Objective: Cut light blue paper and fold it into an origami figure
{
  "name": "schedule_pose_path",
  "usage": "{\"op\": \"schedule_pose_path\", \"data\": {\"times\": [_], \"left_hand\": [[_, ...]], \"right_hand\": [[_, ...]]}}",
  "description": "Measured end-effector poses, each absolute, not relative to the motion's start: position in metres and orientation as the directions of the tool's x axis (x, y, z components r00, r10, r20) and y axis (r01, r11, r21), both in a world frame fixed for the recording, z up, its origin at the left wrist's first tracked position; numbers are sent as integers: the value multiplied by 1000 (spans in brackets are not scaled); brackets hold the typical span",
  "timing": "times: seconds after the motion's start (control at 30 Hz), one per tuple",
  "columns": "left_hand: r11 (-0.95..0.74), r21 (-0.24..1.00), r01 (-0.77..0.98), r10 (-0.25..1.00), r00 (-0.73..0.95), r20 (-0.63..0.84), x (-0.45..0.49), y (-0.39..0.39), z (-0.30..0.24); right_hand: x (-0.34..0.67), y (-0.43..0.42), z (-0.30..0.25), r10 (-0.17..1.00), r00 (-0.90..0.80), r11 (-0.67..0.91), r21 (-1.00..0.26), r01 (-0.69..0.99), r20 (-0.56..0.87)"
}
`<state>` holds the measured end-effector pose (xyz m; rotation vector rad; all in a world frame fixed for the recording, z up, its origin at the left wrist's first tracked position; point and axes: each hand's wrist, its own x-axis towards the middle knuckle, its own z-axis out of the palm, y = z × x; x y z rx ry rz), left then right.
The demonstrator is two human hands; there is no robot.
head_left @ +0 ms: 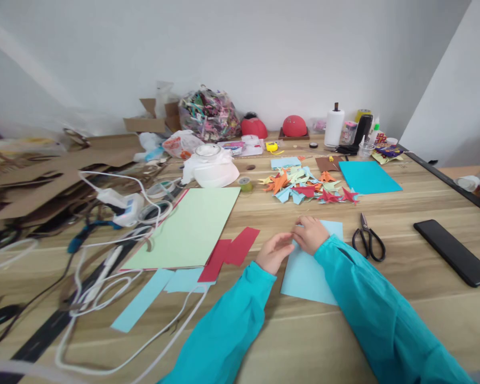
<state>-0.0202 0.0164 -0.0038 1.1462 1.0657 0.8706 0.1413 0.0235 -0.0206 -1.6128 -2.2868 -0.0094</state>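
A light blue sheet of paper [309, 277] lies on the table in front of me. Over its upper left part, my right hand [311, 234] has its fingers bent down onto the paper. My left hand [274, 253] is at the sheet's left edge, its curled fingertips meeting those of the right hand. The corner between the fingertips is mostly hidden. Black-handled scissors [368, 240] rest just right of the sheet. Two red paper strips [242, 246] lie left of my left hand, beside light blue strips [142, 300].
Folded paper cranes [300, 184] in several colours are heaped beyond my hands, with a bright blue sheet [370, 177] at their right. A black phone [454, 250] lies at the right. Pale green sheets [192, 224] and a tangled white cable [78, 320] occupy the left.
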Motion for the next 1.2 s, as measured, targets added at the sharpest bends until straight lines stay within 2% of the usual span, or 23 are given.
{"op": "schedule_pose_path", "data": {"times": [0.13,0.27,0.37,0.43,0.5,0.6,0.67,0.77,0.83,0.93,1.0,1.07,1.13,1.2], "left_hand": [[371,908,-195,896,333,-294,-23,11,2],[354,885,-303,925,250,-285,-22,11,3],[381,828,-410,912,311,-266,-21,13,0],[417,799,-432,892,361,-271,-21,15,-1],[415,794,-444,893,368,-260,-21,18,-2],[346,803,-485,920,344,-189,-20,22,-4],[305,810,-500,933,328,-149,-19,24,-7],[293,809,-509,937,320,-138,-15,21,-11],[352,790,-503,905,399,-149,-14,17,-11],[465,766,-445,818,546,-180,-15,10,-7],[472,773,-424,820,532,-210,-17,10,-4],[434,816,-381,859,448,-248,-20,14,-2],[382,881,-279,894,352,-277,-23,21,-2],[314,924,-216,938,219,-268,-26,29,-6]], "right_hand": [[143,23,-22,905,-295,365,-202,909,306],[144,24,-25,883,-363,428,-192,883,297],[144,24,-25,862,-393,461,-174,870,320],[144,22,-23,842,-370,463,-173,869,393],[143,18,-16,796,-301,458,-198,866,526],[138,8,2,661,-160,500,-271,822,733],[131,-1,19,590,-29,515,-349,783,807],[117,-13,47,544,171,586,-518,623,821],[111,-19,61,520,269,650,-580,492,811],[114,-25,68,576,309,637,-652,412,757],[127,-28,60,615,258,620,-659,425,745],[148,-32,43,641,245,535,-652,538,728],[175,-38,22,660,285,315,-600,735,695],[200,-45,2,751,255,40,-427,903,609]]}}
